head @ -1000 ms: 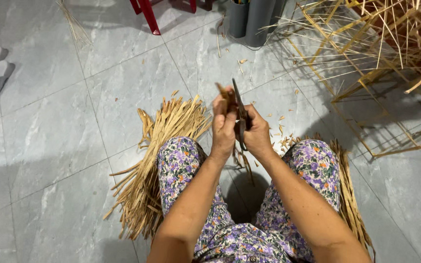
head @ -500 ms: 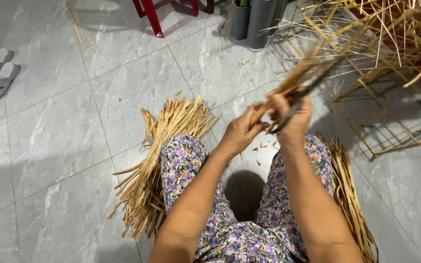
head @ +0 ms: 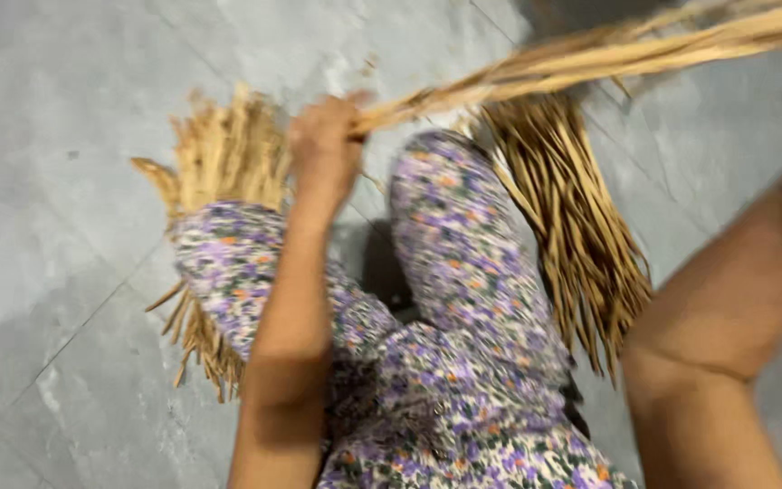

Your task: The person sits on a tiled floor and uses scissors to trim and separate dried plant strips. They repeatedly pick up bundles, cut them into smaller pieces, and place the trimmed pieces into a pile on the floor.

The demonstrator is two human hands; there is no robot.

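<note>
Head view, blurred. Left hand [head: 323, 149] is seen closed around the near end of a long strip bundle [head: 590, 56]; grip is at the bundle's end, fingers wrapped tight. From that hand the bundle runs up and to the right, its long axis rising slightly and its far end passing out of frame at the upper right corner. Right forearm [head: 726, 308] is seen at the right edge, but the right hand itself is out of frame, so its state cannot be told. Left hand is therefore the only hand shown on the bundle. Two loose strip piles are noted on the grey floor [head: 56, 181]: left pile [head: 224, 149] beside the left knee, right pile [head: 567, 217] beside the right knee, strands fanning downward.
</note>
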